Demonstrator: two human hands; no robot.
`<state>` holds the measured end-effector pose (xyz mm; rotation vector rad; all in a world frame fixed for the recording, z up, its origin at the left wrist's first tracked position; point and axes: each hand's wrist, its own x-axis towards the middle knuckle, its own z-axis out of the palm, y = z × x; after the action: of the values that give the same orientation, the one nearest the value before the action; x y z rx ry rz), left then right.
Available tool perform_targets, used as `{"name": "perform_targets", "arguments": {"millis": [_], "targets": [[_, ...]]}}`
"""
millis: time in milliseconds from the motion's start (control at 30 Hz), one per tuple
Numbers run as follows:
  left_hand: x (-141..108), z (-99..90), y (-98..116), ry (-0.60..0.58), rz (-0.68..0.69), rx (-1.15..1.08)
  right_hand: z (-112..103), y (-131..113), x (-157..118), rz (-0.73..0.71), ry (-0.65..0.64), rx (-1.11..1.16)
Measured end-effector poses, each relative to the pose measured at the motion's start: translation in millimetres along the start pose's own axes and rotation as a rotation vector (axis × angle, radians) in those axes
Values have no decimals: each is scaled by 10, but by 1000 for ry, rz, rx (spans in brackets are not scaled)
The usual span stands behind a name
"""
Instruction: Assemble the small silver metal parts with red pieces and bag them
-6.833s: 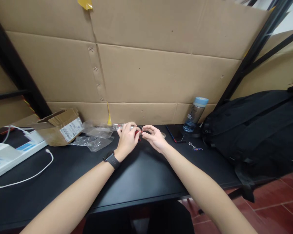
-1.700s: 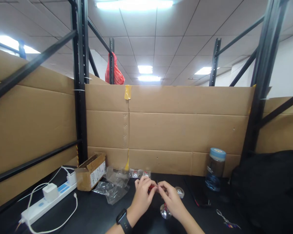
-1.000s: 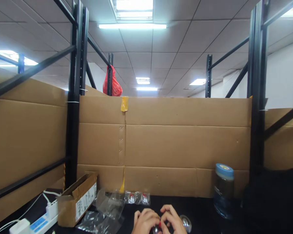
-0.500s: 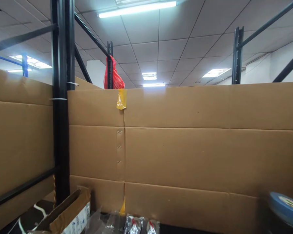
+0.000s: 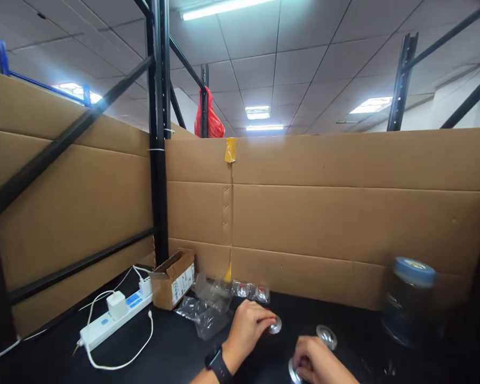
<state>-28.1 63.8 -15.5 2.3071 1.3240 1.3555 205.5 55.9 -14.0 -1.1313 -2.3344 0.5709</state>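
My left hand [image 5: 247, 332], with a dark watch on its wrist, has its fingers pinched at the edge of a round silvery piece [image 5: 276, 325] that shows some red. My right hand [image 5: 315, 358] is lower and to the right, its fingers closed on a second silvery disc [image 5: 294, 372], partly hidden under them. Just beyond that hand a third silvery disc [image 5: 327, 337] lies on the black surface [image 5: 208, 368]. Two clear packets with silvery and red contents [image 5: 251, 291] lie by the cardboard wall.
Crumpled clear plastic bags [image 5: 212, 312] lie beside an open cardboard box [image 5: 172, 280]. A white power strip [image 5: 116, 321] with cables is at the left. A clear jar with a blue lid [image 5: 415, 272] stands at the right. Cardboard panels [image 5: 344, 224] line the back.
The view has tilted down and widened over the black surface. Both hands, the power strip and the loose discs have come into view; the box and jar show more fully.
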Motion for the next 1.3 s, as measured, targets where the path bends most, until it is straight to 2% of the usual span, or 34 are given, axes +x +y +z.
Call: {"name": "perform_targets", "arguments": {"millis": [100,267,367,433,500,567,633,700,800,967,1167,1300], "targets": [[21,-78,69,6,-3,6,22,12,-19,19,74,-10],[-14,-76,59,14,26,-22,-57,-42,-70,7,41,-22],[-26,-73,89,21,-4,-39,-128,-131,-46,27,83,-40],[-24,-70,107,-5,-32,-21,-182,-189,-11,-3,177,75],[-14,-67,110,-5,-90,-66,-244,-225,22,38,428,263],[5,-61,97,27,-192,-212,-302,-237,40,72,640,456],[26,-49,84,72,-308,-406,-330,-243,45,79,749,602],[41,-20,95,131,-392,-570,-300,-260,47,65,780,683],[27,56,181,177,-448,-726,-135,-315,61,33,722,704],[-32,151,338,117,-433,-796,168,-375,86,100,477,845],[-36,133,324,14,-386,-677,119,-392,49,247,372,1104],[-52,119,310,-23,-352,-547,57,-416,43,328,304,1177]]}}
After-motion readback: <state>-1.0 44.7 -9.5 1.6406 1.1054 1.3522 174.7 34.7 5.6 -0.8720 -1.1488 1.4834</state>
